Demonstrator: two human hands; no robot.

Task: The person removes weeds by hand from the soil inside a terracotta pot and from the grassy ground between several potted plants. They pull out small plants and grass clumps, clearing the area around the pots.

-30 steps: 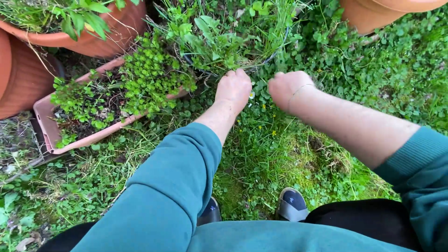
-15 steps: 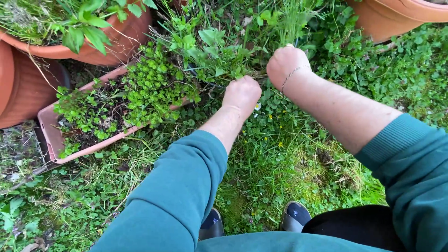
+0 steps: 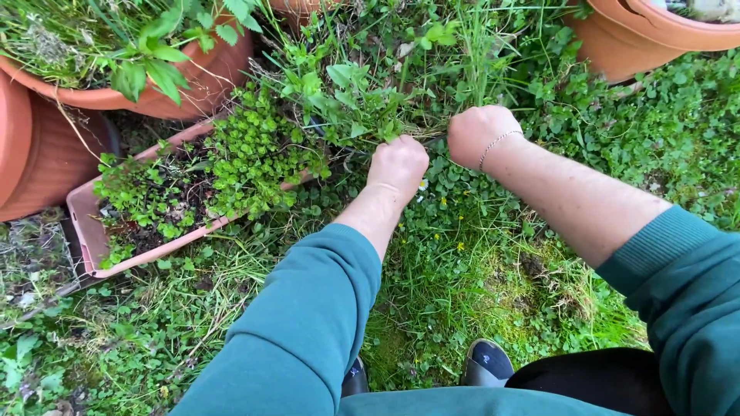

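Observation:
My left hand is closed into a fist at the base of a clump of leafy weeds, gripping their stems. Just to the right, my right hand, with a thin bracelet at the wrist, is also closed, holding a tuft of tall grass. A dark pot rim shows faintly under the weeds. Both arms wear teal sleeves pushed up the forearms.
A pink rectangular planter with small green plants lies left. Terracotta pots stand at the top left, far left and top right. Clover and grass cover the ground; my shoes show at the bottom.
My right hand rose to the grass tuft, then dropped back down and slightly right. My left hand stayed gripped at the weed base. The view shifted a little.

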